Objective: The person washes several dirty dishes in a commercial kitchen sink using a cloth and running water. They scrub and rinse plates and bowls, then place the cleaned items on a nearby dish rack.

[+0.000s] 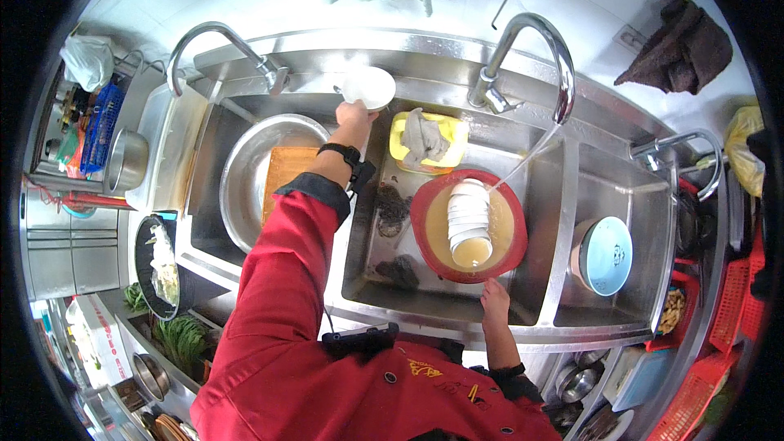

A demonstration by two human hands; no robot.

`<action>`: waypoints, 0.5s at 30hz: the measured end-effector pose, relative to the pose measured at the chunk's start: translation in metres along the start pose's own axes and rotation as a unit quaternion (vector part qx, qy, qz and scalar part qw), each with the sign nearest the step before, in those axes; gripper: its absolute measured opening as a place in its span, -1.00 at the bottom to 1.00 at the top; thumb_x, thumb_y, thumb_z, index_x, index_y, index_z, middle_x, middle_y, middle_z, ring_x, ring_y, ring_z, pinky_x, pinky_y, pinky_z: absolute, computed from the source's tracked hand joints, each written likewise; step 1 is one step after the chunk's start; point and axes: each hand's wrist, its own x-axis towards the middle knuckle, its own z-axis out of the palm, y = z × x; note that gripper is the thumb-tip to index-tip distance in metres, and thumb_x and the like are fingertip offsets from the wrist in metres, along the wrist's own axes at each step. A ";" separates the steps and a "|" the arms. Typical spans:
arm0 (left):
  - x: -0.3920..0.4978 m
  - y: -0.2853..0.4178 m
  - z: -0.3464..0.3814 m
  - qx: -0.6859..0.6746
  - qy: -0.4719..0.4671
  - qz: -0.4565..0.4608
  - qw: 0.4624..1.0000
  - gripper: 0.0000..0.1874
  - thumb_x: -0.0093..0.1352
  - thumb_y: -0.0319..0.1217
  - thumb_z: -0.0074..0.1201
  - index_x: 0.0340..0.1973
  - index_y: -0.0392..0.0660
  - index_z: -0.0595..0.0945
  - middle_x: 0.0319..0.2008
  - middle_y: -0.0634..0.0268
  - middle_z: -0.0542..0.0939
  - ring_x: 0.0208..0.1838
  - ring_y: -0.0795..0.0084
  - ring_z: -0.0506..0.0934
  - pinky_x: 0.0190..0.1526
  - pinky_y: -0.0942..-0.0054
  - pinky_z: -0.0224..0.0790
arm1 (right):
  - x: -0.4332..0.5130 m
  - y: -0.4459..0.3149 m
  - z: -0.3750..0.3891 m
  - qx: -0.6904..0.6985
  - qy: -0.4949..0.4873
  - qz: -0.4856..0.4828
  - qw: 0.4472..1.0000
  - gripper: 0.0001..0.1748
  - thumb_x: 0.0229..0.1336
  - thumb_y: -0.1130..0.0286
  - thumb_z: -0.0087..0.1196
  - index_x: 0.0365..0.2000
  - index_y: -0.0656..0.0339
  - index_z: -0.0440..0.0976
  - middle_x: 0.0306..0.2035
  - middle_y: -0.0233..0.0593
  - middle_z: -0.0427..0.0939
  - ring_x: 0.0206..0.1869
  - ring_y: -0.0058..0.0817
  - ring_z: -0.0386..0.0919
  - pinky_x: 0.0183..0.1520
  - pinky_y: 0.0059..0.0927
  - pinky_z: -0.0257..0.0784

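With my left hand (pixel 355 115) I grip the near rim of a white bowl (pixel 369 87) at the ledge behind the sinks. My right hand (pixel 495 300) is beside the near edge of a red basin (pixel 421 251) in the middle sink; whether it touches the rim I cannot tell. Several stacked white bowls (pixel 468 214) lie tilted in the basin's cloudy liquid. Water runs from the middle faucet (pixel 560 67) into the basin. Behind it stands a yellow container (pixel 401 128) with a grey cloth (pixel 422 136) over it.
The left sink holds a large metal basin (pixel 236 165) and a wooden board (pixel 291 165). Dark scouring pads (pixel 398 272) lie in the middle sink. A light-blue bowl (pixel 606 256) is in the right sink. Two more faucets (pixel 214 26) (pixel 704 135) arch over the side sinks.
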 end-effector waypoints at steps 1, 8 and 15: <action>0.003 -0.001 -0.002 -0.001 0.008 -0.002 1.000 -0.68 0.34 -0.55 -0.17 -0.01 -0.42 0.40 -0.08 -0.08 0.50 -0.22 0.02 0.61 -0.41 0.21 0.65 | 0.003 0.003 -0.002 -0.009 -0.008 -0.001 1.000 -0.65 0.16 0.22 0.06 -0.09 0.17 0.44 -0.31 -0.52 0.48 -0.34 -0.73 0.34 -0.28 -0.59 0.24; 0.019 -0.001 -0.006 0.028 0.026 -0.041 0.998 -0.68 0.37 -0.50 -0.17 -0.01 -0.42 0.37 -0.16 -0.13 0.53 -0.29 -0.01 0.62 -0.44 0.16 0.61 | 0.015 0.001 0.008 -0.119 -0.007 -0.099 0.988 -0.60 0.22 0.18 -0.01 -0.07 0.27 0.45 -0.27 -0.42 0.51 -0.26 -0.64 0.40 -0.15 -0.53 0.27; 0.005 0.015 -0.015 0.302 0.009 0.101 0.948 -0.65 0.35 -0.44 -0.13 0.02 -0.34 0.37 -0.23 -0.15 0.57 -0.31 -0.09 0.61 -0.36 0.04 0.53 | 0.007 -0.043 0.035 -0.249 -0.062 -0.178 0.950 -0.62 0.23 0.26 -0.07 -0.19 0.44 0.45 -0.33 0.03 0.53 -0.19 -0.36 0.49 -0.06 -0.40 0.33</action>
